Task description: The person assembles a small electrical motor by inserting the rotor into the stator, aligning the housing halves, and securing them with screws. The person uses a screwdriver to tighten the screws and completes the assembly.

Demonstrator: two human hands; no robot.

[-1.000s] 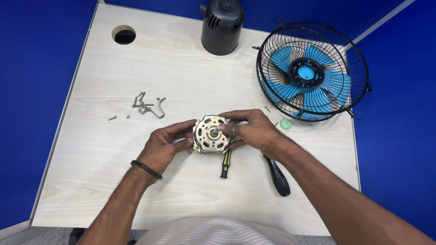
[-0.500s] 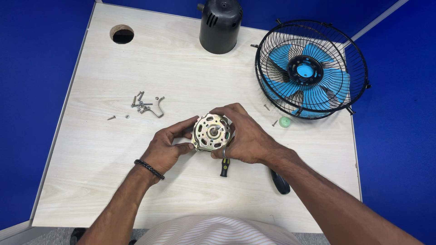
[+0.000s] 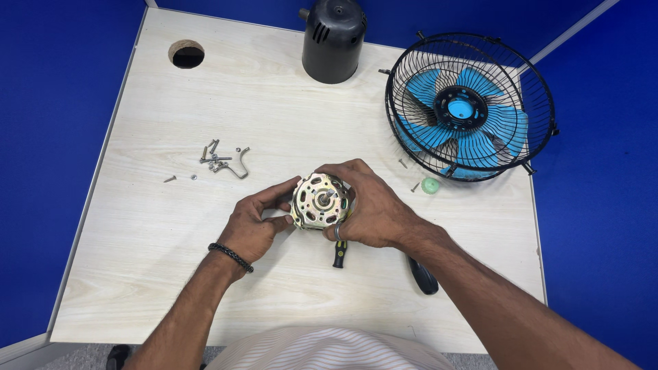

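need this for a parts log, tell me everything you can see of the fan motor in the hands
The fan motor is a round, pale gold metal body with oval slots around its face and a short steel shaft at the centre, pointing up toward the camera. It looks bare, without a housing. It is held low over the light wooden table, between the left hand, whose fingertips press its left edge, and the right hand, which wraps over its right side. Its underside is hidden.
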